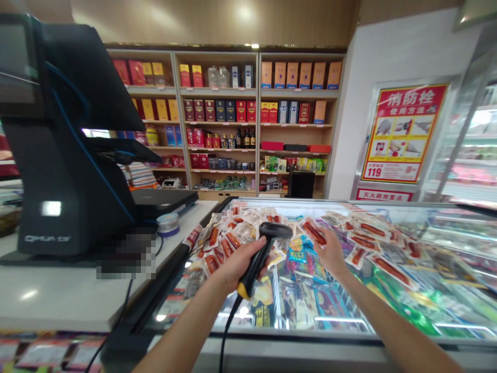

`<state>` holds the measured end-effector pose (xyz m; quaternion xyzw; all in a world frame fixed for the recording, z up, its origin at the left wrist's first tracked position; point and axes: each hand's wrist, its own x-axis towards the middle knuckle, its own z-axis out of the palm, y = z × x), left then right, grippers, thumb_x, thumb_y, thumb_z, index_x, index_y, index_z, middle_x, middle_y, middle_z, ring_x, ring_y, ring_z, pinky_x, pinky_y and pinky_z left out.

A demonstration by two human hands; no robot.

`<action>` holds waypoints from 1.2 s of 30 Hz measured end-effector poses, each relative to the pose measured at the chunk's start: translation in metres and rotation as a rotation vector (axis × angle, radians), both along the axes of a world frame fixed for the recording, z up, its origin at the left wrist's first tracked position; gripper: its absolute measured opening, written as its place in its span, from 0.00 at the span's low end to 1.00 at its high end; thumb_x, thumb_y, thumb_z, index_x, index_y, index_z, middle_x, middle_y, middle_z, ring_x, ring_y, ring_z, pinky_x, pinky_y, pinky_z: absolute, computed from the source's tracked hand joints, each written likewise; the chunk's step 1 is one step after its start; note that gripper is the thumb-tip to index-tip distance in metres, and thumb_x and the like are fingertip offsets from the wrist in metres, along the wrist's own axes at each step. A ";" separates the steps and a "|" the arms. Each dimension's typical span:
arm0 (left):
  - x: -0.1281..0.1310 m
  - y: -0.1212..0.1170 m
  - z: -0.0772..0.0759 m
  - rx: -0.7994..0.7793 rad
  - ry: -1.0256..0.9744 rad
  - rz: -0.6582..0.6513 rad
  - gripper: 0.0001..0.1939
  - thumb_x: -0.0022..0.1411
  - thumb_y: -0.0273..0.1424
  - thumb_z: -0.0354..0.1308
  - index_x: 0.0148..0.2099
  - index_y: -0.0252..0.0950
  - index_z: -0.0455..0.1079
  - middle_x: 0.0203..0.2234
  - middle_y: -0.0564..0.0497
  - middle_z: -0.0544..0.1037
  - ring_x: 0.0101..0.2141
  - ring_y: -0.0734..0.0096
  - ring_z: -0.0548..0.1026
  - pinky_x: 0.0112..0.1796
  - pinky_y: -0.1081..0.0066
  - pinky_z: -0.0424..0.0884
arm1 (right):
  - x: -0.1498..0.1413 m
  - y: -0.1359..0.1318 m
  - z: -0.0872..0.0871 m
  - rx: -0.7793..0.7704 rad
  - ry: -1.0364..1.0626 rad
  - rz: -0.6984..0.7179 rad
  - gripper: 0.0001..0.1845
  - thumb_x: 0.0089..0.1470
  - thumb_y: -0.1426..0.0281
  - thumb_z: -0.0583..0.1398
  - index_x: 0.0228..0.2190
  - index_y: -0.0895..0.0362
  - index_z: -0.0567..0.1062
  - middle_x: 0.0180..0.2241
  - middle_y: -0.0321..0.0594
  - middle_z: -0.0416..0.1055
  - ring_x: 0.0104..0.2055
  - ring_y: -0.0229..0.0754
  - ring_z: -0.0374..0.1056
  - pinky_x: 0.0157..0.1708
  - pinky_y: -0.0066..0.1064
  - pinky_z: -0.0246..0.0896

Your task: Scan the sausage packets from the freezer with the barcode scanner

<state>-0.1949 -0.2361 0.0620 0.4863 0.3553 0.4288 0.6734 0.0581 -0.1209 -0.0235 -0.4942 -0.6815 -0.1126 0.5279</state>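
Note:
My left hand (243, 261) is wrapped round the handle of a black barcode scanner (267, 238), whose head points to the right. A cable runs down from its yellow-tipped base. In my right hand (330, 254) is a packaged sausage (313, 231), reddish in a clear wrapper, held just right of the scanner head. Beyond and left of the scanner lies a heap of similar packaged sausages (233, 239) on the freezer's glass top. More packaged sausages (365, 241) lie loosely spread to the right of my right hand.
Under the glass of the chest freezer (194, 339) are colourful ice cream packs (306, 300). On the left, a black checkout terminal (73, 181) stands on a white counter (58, 295) beside a roll of tape (168, 224). Shelves of boxed goods (219, 111) line the back wall.

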 end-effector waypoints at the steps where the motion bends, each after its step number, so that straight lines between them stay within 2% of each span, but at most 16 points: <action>1: 0.000 0.000 0.001 0.006 0.012 0.000 0.18 0.51 0.44 0.49 0.31 0.32 0.63 0.18 0.53 0.67 0.15 0.80 0.64 0.15 0.79 0.57 | -0.001 0.000 0.003 -0.006 -0.010 0.007 0.18 0.43 0.71 0.52 0.39 0.59 0.64 0.33 0.43 0.63 0.36 0.42 0.60 0.38 0.35 0.56; 5: -0.004 -0.002 0.006 -0.001 0.043 0.019 0.18 0.50 0.44 0.49 0.31 0.32 0.63 0.17 0.53 0.67 0.14 0.80 0.64 0.15 0.79 0.56 | 0.002 0.003 0.006 -0.028 -0.048 0.023 0.19 0.42 0.74 0.51 0.40 0.59 0.63 0.34 0.43 0.62 0.37 0.42 0.59 0.39 0.34 0.55; 12: -0.002 0.002 0.007 0.048 0.030 0.015 0.17 0.50 0.42 0.51 0.26 0.31 0.63 0.18 0.51 0.68 0.15 0.80 0.64 0.15 0.78 0.56 | 0.006 0.005 0.004 -0.055 -0.088 0.027 0.19 0.40 0.74 0.51 0.39 0.59 0.64 0.35 0.43 0.63 0.38 0.43 0.59 0.38 0.35 0.55; 16: -0.005 0.007 0.006 0.056 0.004 0.071 0.16 0.50 0.42 0.51 0.29 0.32 0.63 0.17 0.53 0.68 0.15 0.80 0.65 0.15 0.79 0.58 | 0.002 0.006 0.008 -0.078 -0.109 -0.019 0.19 0.40 0.73 0.51 0.39 0.60 0.64 0.34 0.44 0.63 0.37 0.43 0.59 0.38 0.35 0.54; 20: -0.027 0.011 0.003 0.019 0.030 0.230 0.17 0.50 0.43 0.50 0.27 0.32 0.62 0.15 0.53 0.68 0.13 0.80 0.64 0.14 0.78 0.58 | -0.018 0.006 0.013 -0.143 -0.113 -0.033 0.20 0.40 0.73 0.51 0.40 0.61 0.65 0.34 0.44 0.65 0.37 0.43 0.60 0.38 0.33 0.53; 24: -0.057 0.008 -0.005 -0.005 0.075 0.345 0.18 0.50 0.43 0.50 0.25 0.31 0.63 0.14 0.52 0.68 0.12 0.80 0.63 0.13 0.79 0.58 | -0.058 0.006 0.015 -0.220 -0.177 0.002 0.20 0.41 0.72 0.52 0.41 0.58 0.65 0.35 0.42 0.66 0.38 0.42 0.60 0.38 0.31 0.51; 30: -0.082 -0.005 -0.013 0.035 0.045 0.436 0.16 0.51 0.41 0.50 0.26 0.32 0.63 0.14 0.53 0.68 0.12 0.81 0.63 0.14 0.79 0.60 | -0.113 -0.002 0.007 -0.244 -0.337 0.104 0.17 0.43 0.68 0.55 0.39 0.53 0.67 0.36 0.39 0.66 0.40 0.42 0.59 0.38 0.31 0.49; 33: -0.083 -0.006 -0.014 0.018 0.057 0.404 0.15 0.51 0.40 0.50 0.26 0.32 0.62 0.15 0.53 0.68 0.12 0.80 0.64 0.14 0.79 0.60 | -0.117 -0.008 0.003 -0.235 -0.386 0.137 0.14 0.45 0.63 0.55 0.36 0.53 0.68 0.37 0.39 0.65 0.41 0.42 0.58 0.39 0.32 0.48; 36: -0.077 0.001 -0.016 0.006 0.077 0.359 0.16 0.51 0.41 0.50 0.26 0.32 0.63 0.14 0.52 0.68 0.13 0.80 0.64 0.14 0.79 0.61 | -0.090 -0.008 0.005 -0.205 -0.351 0.077 0.15 0.47 0.60 0.53 0.37 0.53 0.68 0.39 0.38 0.64 0.43 0.42 0.57 0.40 0.32 0.49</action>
